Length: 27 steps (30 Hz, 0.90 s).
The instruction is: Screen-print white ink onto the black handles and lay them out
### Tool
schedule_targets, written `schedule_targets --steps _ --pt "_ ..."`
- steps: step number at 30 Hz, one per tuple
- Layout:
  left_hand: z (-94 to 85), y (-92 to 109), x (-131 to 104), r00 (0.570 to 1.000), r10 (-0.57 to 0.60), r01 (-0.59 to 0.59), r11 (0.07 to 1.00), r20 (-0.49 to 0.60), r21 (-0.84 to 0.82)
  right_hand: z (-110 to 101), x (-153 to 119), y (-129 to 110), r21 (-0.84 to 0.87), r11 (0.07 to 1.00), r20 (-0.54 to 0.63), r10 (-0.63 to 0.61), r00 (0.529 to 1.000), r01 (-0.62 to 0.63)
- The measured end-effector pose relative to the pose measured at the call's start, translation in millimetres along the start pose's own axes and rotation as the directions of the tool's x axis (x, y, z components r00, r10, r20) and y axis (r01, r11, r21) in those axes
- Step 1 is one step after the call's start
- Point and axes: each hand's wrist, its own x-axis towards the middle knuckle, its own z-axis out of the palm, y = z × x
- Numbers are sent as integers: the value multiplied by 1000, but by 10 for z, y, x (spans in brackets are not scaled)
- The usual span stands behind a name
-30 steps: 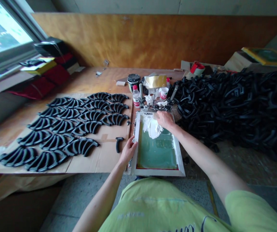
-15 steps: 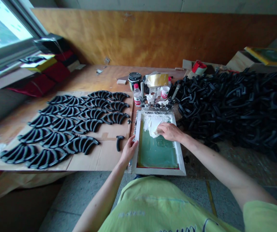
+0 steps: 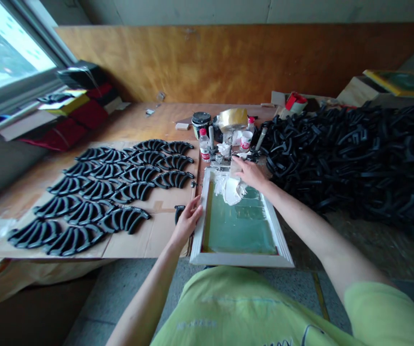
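Observation:
A silk-screen frame with a pale rim and green mesh sits in front of me, its near edge apparently raised. My left hand grips the left side of the rim. White ink lies in a thick smear on the far part of the mesh. Just above the ink, my right hand pinches a small pale scraper, partly hidden by the fingers. One black curved handle lies on the cardboard, partly covered by my left hand.
Rows of black curved handles cover the cardboard at left. A heap of black parts fills the right side. Behind the frame stand a bottle, a dark tub, a paper cup and a tape roll.
My right hand has moved away from me with the scraper, off the smear towards the frame's far edge. The frame's near edge has risen, with my left hand still on its side.

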Motion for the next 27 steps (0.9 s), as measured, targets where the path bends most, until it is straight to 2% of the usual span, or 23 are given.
schedule_targets --steps 3,5,6,8,10,11,12,14,15,17,19,21,23,24,25,26,27 --pt "-23 335 8 998 63 -62 997 -20 38 -246 97 330 -44 989 -147 134 980 -142" --pt "6 549 90 986 155 -156 988 -53 -5 -311 -40 582 2 965 -250 253 935 -260" --pt "35 652 149 976 207 -210 976 -68 -49 -287 -152 684 31 947 -262 317 912 -320" --pt "112 839 279 955 282 -292 945 -92 -144 -118 -416 798 68 913 -205 408 890 -403" --pt "192 957 388 950 296 -311 926 -99 -214 159 -670 777 79 927 -100 373 922 -366" --pt "231 970 421 950 290 -311 919 -117 -242 304 -773 725 83 951 -46 301 952 -297" --pt "271 944 435 947 283 -315 910 -150 -269 432 -855 654 74 978 4 194 981 -193" --pt "367 769 399 955 234 -281 909 -181 -308 601 -962 477 33 999 67 28 997 -30" --pt "428 633 351 975 174 -211 925 -140 -317 636 -998 374 4 1000 75 -10 997 10" --pt "576 314 213 999 -24 35 955 44 -294 639 -1070 131 -31 999 34 10 999 -9" --pt "722 16 62 961 -197 244 936 196 -255 625 -1171 -158 -15 1000 -38 19 999 -19" --pt "785 -201 -42 943 -257 309 914 213 -264 648 -1284 -421 30 994 -67 -101 993 103" --pt "676 -340 -58 958 -254 281 927 135 -247 690 -1367 -511 89 955 -26 -281 959 282" --pt "542 -393 -30 968 -240 251 946 73 -207 697 -1387 -451 104 943 2 -319 948 318" --pt "359 -443 16 975 -224 222 965 6 -142 685 -1392 -314 92 952 28 -294 955 290" --pt "136 -493 75 981 -185 181 981 -57 -70 651 -1388 -109 48 978 50 -203 978 201" --pt "-111 -544 138 972 -168 174 985 -162 22 599 -1378 149 -31 998 52 -52 997 54"
